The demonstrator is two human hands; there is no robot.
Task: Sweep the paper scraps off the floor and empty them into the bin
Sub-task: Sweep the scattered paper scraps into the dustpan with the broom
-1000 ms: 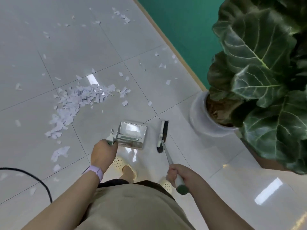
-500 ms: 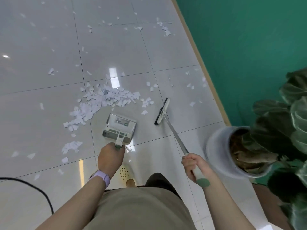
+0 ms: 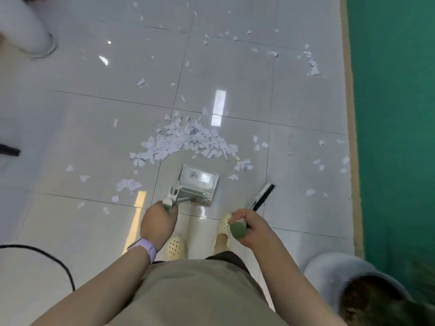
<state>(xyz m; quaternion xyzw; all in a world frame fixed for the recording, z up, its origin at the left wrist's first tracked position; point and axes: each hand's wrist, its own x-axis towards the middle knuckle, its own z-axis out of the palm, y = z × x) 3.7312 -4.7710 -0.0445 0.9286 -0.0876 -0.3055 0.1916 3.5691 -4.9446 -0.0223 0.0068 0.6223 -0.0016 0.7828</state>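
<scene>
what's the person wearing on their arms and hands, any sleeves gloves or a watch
Both forearms are bare: no sleeves reach into view, and neither hand wears a glove. The left hand has a lilac band around the wrist, like a watch or fitness strap; its face is not visible. The right hand and its wrist carry nothing. No rings can be made out on either hand.
</scene>
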